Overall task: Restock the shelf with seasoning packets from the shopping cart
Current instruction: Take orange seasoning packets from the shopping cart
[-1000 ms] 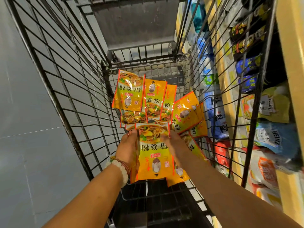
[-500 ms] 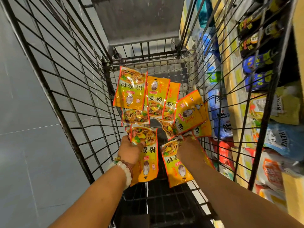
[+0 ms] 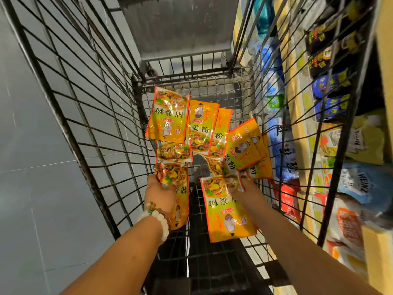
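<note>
Deep in the shopping cart (image 3: 89, 116), your left hand (image 3: 160, 193) grips one seasoning packet (image 3: 180, 188) and your right hand (image 3: 244, 190) pinches another (image 3: 225, 211). Several loose packets (image 3: 204, 130) still await restocking on the shelf (image 3: 297, 133) at right. A second ago both hands shared one packet.

The cart's wire walls (image 3: 89, 128) close in left, right and ahead; only the top stands open. Loose seasoning packets (image 3: 204, 128) cover the far floor. Bare grid floor (image 3: 197, 262) lies between the forearms. Beyond the right wall, the shelf (image 3: 297, 116) stands packed.
</note>
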